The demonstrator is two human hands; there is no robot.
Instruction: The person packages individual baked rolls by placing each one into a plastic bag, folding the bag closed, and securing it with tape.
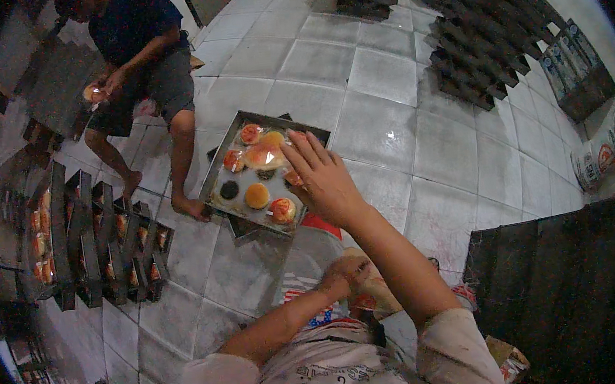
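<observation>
A square metal tray (223,147) stands in front of me, holding several round buns. Some have reddish tops, such as the bun at its near right corner (282,210); a yellow bun (257,195) and a dark-topped bun (229,190) lie nearby. Clear, shiny wrapping shows over a larger bun (263,156) at the far side. My right hand (321,176) reaches over the tray's right side, fingers stretched out, partly covering a reddish bun. Down at my lap, my left hand (346,273) is curled beside a pale, crinkled packet (376,291); what its fingers hold is hidden.
At the left, another person (154,59) sits holding a wrapped bun (94,92). Stacked dark trays with buns (97,238) stand on the near left. More stacked trays (483,19) rise at the far right, near a white sack (600,156). A dark ridged surface (568,285) lies close on my right.
</observation>
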